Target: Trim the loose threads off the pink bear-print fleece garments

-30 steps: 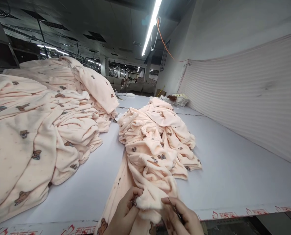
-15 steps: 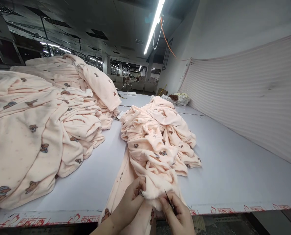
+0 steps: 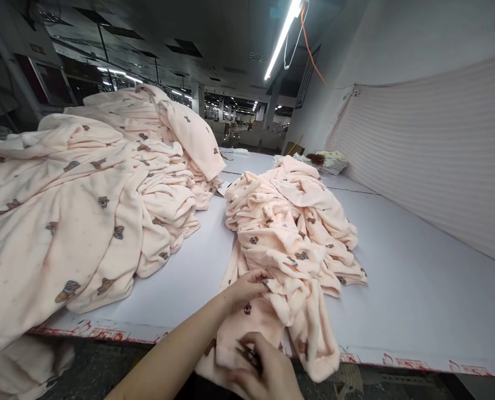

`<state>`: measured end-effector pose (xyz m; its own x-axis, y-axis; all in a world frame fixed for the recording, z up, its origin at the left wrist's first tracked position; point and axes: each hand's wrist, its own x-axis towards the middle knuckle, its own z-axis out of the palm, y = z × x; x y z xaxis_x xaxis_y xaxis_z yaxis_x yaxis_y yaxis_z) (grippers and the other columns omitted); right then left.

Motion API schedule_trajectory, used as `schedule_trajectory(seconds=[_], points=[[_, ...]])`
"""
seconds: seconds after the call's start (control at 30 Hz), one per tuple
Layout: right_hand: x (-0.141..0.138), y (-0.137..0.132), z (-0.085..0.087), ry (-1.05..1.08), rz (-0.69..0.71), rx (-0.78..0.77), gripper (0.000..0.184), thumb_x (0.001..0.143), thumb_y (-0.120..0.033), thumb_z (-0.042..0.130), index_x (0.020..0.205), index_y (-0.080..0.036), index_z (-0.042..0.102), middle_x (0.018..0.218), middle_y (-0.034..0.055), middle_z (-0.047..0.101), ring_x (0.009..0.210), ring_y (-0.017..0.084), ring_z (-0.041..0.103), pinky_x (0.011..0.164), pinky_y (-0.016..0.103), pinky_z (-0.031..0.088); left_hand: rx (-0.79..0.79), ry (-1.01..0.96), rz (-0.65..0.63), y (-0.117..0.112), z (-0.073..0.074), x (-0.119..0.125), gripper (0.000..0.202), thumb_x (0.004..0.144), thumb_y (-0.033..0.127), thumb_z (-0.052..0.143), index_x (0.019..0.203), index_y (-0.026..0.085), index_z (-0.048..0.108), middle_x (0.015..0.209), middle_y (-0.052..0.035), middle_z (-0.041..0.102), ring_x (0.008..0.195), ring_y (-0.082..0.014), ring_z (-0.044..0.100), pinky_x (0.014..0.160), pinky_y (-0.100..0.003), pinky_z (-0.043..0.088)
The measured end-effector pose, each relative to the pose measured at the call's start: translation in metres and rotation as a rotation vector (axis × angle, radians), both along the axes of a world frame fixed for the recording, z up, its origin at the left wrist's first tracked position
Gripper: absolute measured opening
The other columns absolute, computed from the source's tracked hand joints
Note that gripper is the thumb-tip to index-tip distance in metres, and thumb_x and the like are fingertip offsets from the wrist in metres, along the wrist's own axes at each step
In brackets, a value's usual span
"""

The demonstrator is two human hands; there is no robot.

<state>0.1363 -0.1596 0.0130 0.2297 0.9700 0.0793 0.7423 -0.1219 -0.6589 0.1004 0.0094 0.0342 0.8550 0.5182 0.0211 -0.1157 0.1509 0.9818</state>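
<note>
A pale pink fleece garment (image 3: 268, 244) printed with small brown bears lies bunched in front of me, its near end hanging over the table's front edge. My left hand (image 3: 249, 286) is closed on a fold of it, with the fingertips against the cloth and the thumb mostly hidden. Lower down, close to the hanging part, my right hand (image 3: 268, 366) is curled around a small dark pointed tool that looks like thread snips (image 3: 251, 355). Motion blurs the snips and the fingers around them.
A large heap of the same fleece (image 3: 105, 194) covers the left side of the table (image 3: 397, 289). Folded light cloths (image 3: 333, 162) lie at the back by the wall. A striped sheet (image 3: 439, 150) hangs along the right side.
My left hand has moved up and forward along the fleece. The right hand has dropped lower and left with the snips, away from the left hand. The view has shifted left.
</note>
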Motion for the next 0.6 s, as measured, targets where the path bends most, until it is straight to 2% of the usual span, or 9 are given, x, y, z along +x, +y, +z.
schedule_trajectory(seconds=[0.07, 0.13, 0.23, 0.3, 0.37, 0.43, 0.5, 0.57, 0.6], points=[[-0.011, 0.008, -0.007, -0.175, 0.014, -0.032, 0.025, 0.067, -0.013, 0.061, 0.091, -0.021, 0.064, 0.082, 0.0031, 0.07, 0.07, 0.022, 0.064, 0.063, 0.027, 0.044, 0.014, 0.049, -0.019, 0.004, 0.007, -0.016, 0.024, 0.072, 0.016, 0.058, 0.096, 0.016, 0.06, 0.088, -0.0026, 0.061, 0.079, -0.0167, 0.057, 0.073, -0.032, 0.045], [-0.01, 0.012, -0.01, -0.169, 0.002, 0.019, 0.019, 0.072, -0.011, 0.055, 0.085, -0.02, 0.065, 0.08, 0.0042, 0.07, 0.072, 0.022, 0.064, 0.064, 0.028, 0.045, 0.076, 0.093, 0.062, 0.002, 0.013, -0.042, 0.026, 0.074, 0.016, 0.055, 0.099, 0.018, 0.062, 0.093, -0.0032, 0.062, 0.085, -0.0178, 0.057, 0.077, -0.032, 0.044], [0.006, 0.012, -0.005, 0.112, -0.147, 0.182, 0.018, 0.082, -0.028, 0.055, 0.088, -0.018, 0.068, 0.082, 0.0062, 0.071, 0.074, 0.021, 0.064, 0.065, 0.027, 0.049, 0.209, 0.162, 0.328, -0.015, 0.011, -0.084, 0.008, 0.081, 0.023, 0.054, 0.087, 0.021, 0.059, 0.09, -0.0012, 0.059, 0.087, -0.0176, 0.052, 0.079, -0.029, 0.037], [0.017, 0.012, 0.002, 0.276, -0.277, 0.206, 0.027, 0.081, -0.04, 0.058, 0.088, -0.018, 0.071, 0.081, 0.0063, 0.072, 0.076, 0.023, 0.064, 0.066, 0.028, 0.051, 0.278, 0.231, 0.427, -0.035, 0.001, -0.1, 0.012, 0.082, 0.031, 0.056, 0.075, 0.021, 0.056, 0.075, 0.0008, 0.053, 0.072, -0.0169, 0.048, 0.069, -0.028, 0.034], [0.024, 0.013, 0.011, 0.372, -0.334, 0.148, 0.031, 0.078, -0.044, 0.061, 0.087, -0.017, 0.072, 0.079, 0.0059, 0.071, 0.078, 0.024, 0.064, 0.067, 0.029, 0.052, 0.367, 0.321, 0.374, -0.055, -0.009, -0.101, 0.017, 0.075, 0.036, 0.065, 0.08, 0.02, 0.059, 0.078, -0.0006, 0.057, 0.069, -0.0182, 0.049, 0.066, -0.029, 0.034], [0.028, 0.016, 0.019, 0.428, -0.331, 0.122, 0.032, 0.078, -0.046, 0.061, 0.087, -0.016, 0.071, 0.08, 0.0061, 0.07, 0.081, 0.024, 0.064, 0.07, 0.03, 0.052, 0.374, 0.328, 0.341, -0.069, -0.016, -0.091, 0.027, 0.07, 0.032, 0.07, 0.092, 0.02, 0.061, 0.091, -0.0042, 0.061, 0.084, -0.0235, 0.055, 0.073, -0.031, 0.037], [0.031, 0.016, 0.024, 0.434, -0.325, 0.172, 0.031, 0.079, -0.045, 0.061, 0.089, -0.016, 0.069, 0.082, 0.0061, 0.069, 0.082, 0.024, 0.064, 0.071, 0.029, 0.052, 0.299, 0.277, 0.351, -0.071, -0.018, -0.079, 0.021, 0.075, 0.026, 0.063, 0.095, 0.02, 0.06, 0.092, -0.0044, 0.063, 0.091, -0.0252, 0.056, 0.078, -0.032, 0.04], [0.036, 0.014, 0.027, 0.375, -0.333, 0.249, 0.026, 0.081, -0.041, 0.059, 0.088, -0.018, 0.066, 0.08, 0.0052, 0.068, 0.081, 0.023, 0.063, 0.07, 0.029, 0.051, 0.214, 0.198, 0.355, -0.066, -0.016, -0.073, 0.012, 0.082, 0.021, 0.051, 0.09, 0.02, 0.059, 0.085, -0.0023, 0.062, 0.086, -0.0222, 0.056, 0.077, -0.031, 0.042], [0.039, 0.013, 0.027, 0.324, -0.333, 0.273, 0.023, 0.081, -0.039, 0.057, 0.088, -0.019, 0.065, 0.08, 0.0049, 0.067, 0.081, 0.023, 0.062, 0.07, 0.029, 0.05, 0.182, 0.151, 0.341, -0.062, -0.014, -0.073, 0.014, 0.084, 0.018, 0.046, 0.09, 0.02, 0.058, 0.084, -0.0016, 0.062, 0.085, -0.0208, 0.056, 0.077, -0.03, 0.042]])
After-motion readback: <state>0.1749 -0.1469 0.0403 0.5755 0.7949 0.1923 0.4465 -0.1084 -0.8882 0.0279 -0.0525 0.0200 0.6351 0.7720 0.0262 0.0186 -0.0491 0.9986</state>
